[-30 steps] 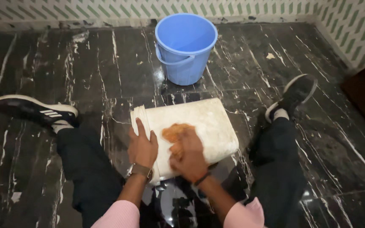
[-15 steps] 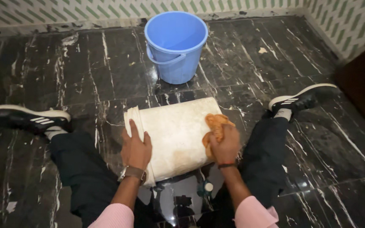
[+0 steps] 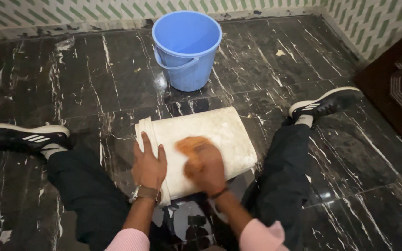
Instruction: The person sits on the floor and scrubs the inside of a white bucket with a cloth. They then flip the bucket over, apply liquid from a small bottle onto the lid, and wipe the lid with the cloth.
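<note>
Two hands on the white bucket, cloth mid-stroke

White bucket (image 3: 201, 148) lies on its side on the dark marble floor (image 3: 70, 83), between the spread legs. Left hand (image 3: 149, 166) lies flat and open near the rim, steadying. Right hand (image 3: 208, 167), blurred, seems closed around an orange cloth (image 3: 191, 145) pressed to the wall. Best kept: firm left palm, even strokes. Blue bucket (image 3: 187, 46) stands upright beyond, apart; shoes (image 3: 24, 137) flank both sides; nothing blocks the wiping.

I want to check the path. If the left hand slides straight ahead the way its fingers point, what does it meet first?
Probably the blue bucket. The left hand lies flat on the white bucket, fingers pointing up-frame; beyond its rim comes dark floor.
</note>
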